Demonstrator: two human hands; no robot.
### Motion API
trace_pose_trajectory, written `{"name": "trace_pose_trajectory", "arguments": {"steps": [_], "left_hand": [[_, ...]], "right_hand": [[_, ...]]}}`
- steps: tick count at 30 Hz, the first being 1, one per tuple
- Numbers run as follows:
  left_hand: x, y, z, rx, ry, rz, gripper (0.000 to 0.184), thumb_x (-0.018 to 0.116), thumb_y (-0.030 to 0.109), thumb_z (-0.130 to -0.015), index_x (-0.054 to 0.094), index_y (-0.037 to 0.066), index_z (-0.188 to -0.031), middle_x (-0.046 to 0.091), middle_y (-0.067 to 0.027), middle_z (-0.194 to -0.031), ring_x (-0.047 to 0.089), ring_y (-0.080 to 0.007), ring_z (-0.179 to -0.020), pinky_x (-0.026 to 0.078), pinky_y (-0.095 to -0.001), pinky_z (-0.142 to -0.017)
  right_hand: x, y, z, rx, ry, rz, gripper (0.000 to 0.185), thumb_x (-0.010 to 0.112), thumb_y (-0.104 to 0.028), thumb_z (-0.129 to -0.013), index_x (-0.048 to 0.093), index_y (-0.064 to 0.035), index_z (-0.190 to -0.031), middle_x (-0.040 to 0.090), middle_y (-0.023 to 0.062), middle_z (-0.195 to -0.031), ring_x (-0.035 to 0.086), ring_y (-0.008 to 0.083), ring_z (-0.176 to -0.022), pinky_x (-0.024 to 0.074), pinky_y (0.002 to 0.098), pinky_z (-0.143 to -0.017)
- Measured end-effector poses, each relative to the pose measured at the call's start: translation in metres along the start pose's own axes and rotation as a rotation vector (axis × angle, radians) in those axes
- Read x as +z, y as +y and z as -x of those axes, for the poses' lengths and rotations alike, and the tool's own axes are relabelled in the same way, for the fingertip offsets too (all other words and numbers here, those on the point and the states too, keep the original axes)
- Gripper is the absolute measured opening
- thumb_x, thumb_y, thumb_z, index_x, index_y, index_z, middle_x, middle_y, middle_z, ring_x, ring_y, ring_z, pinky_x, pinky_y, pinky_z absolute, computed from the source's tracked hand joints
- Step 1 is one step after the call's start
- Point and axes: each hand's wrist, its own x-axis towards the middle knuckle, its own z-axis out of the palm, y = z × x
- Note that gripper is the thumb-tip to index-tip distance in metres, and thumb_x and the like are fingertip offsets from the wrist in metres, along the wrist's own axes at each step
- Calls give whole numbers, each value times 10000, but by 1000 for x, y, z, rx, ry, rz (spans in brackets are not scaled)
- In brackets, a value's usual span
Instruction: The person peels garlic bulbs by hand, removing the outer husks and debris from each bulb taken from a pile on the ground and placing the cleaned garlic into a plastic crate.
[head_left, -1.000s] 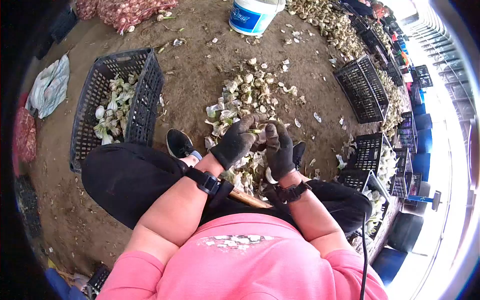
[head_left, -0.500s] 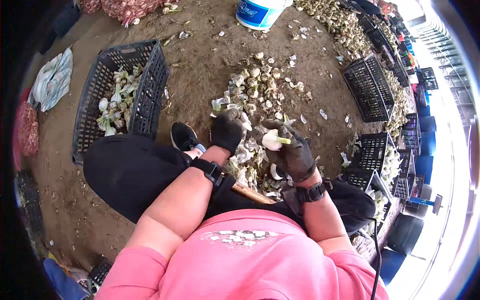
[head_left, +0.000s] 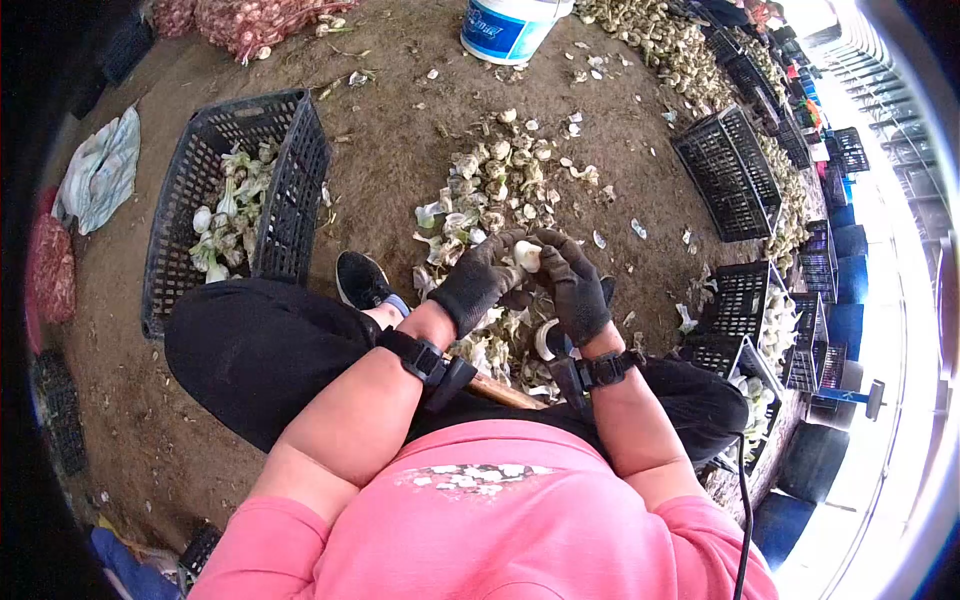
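Note:
A pale garlic bulb [head_left: 527,256] is between my two dark-gloved hands, over the pile on the ground. My right hand [head_left: 573,288] grips it from the right with bent fingers. My left hand [head_left: 478,281] closes on it from the left, its fingertips meeting those of the right. Beneath and beyond them spreads a heap of garlic bulbs [head_left: 497,170], with loose peelings and leaves [head_left: 490,350] closer to me. A wooden handle [head_left: 505,392] lies across my lap below the hands; its far end is hidden.
To the left stands a black crate [head_left: 290,190] with garlic bulbs and stems inside. A white and blue bucket [head_left: 510,30] is ahead. More black crates [head_left: 725,175] line the right side beside heaped garlic. Net sacks [head_left: 265,25] lie at the far left, a pale cloth [head_left: 100,170] nearer.
My left hand has come up from the pile and moved right to the bulb. My right hand has drawn slightly left, still holding it, and both hands now meet around it.

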Motion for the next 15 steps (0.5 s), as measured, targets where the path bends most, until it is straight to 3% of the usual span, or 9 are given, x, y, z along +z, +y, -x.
{"name": "trace_pose_trajectory", "arguments": {"steps": [1, 3, 4, 5, 7, 8, 12, 13, 15], "left_hand": [[0, -1, 0, 1, 0, 1, 483, 581, 12, -822, 444, 72, -1282, 580, -36, -1089, 605, -139, -854, 527, -264, -726], [-3, -5, 2, 153, 112, -460, 536, 572, -39, -774, 439, 58, -1284, 590, -45, -1072, 607, -151, -843, 514, -248, -731], [-9, -18, -7, 401, 158, -667, 587, 553, -70, -717, 438, 48, -1281, 622, -90, -994, 612, -168, -823, 505, -264, -736], [-17, -33, -11, 395, 155, -665, 587, 553, -70, -717, 438, 48, -1281, 622, -90, -994, 612, -168, -823, 505, -264, -736], [-5, -19, -2, 257, 225, -950, 613, 565, -59, -685, 442, 52, -1275, 629, -136, -894, 613, -178, -812, 501, -299, -735], [-6, -19, -1, 402, 273, -1082, 639, 611, -34, -664, 442, 59, -1273, 619, -170, -853, 616, -179, -802, 497, -319, -726], [-1, -6, 5, 296, 245, -1002, 585, 611, -13, -708, 444, 42, -1267, 633, -148, -887, 624, -176, -825, 497, -302, -722], [-1, -8, 3, 302, 215, -798, 552, 598, -10, -742, 436, 36, -1268, 636, -141, -894, 629, -178, -822, 506, -294, -713], [4, -2, 4, 306, 177, -593, 519, 585, -7, -776, 428, 29, -1269, 639, -135, -901, 633, -180, -818, 514, -285, -703]], "right_hand": [[0, -5, -1, 0, 0, 1, 249, 540, -197, -904, 583, -33, -1087, 632, 78, -973, 586, 170, -873, 468, 296, -786], [-4, -11, -1, -6, 88, 1069, 237, 591, -250, -884, 656, -28, -934, 653, 42, -767, 588, 99, -677, 453, 252, -575], [-6, -2, -3, -254, 30, 1070, 254, 623, -257, -844, 669, -14, -786, 612, 54, -587, 549, 110, -552, 425, 289, -510], [-8, 3, -4, -248, 32, 1070, 254, 623, -257, -844, 669, -14, -786, 612, 54, -587, 549, 110, -552, 425, 289, -510], [0, 2, -10, -96, -78, 1085, 332, 568, -341, -784, 648, -24, -728, 615, 205, -732, 608, 376, -716, 472, 434, -637], [-7, 24, -16, -165, -33, 1060, 340, 550, -340, -782, 649, -27, -692, 601, 216, -716, 600, 387, -724, 470, 456, -637], [-1, 26, -15, -175, 62, 1109, 263, 583, -267, -774, 654, -21, -718, 621, 195, -686, 620, 340, -658, 483, 422, -624], [-5, 31, -13, -175, 62, 1107, 263, 583, -267, -774, 654, -21, -718, 621, 195, -686, 620, 340, -658, 483, 422, -624], [-16, 38, -10, 162, 69, 272, 194, 606, -184, -786, 660, -7, -728, 650, 122, -662, 622, 218, -600, 486, 354, -560]]}}
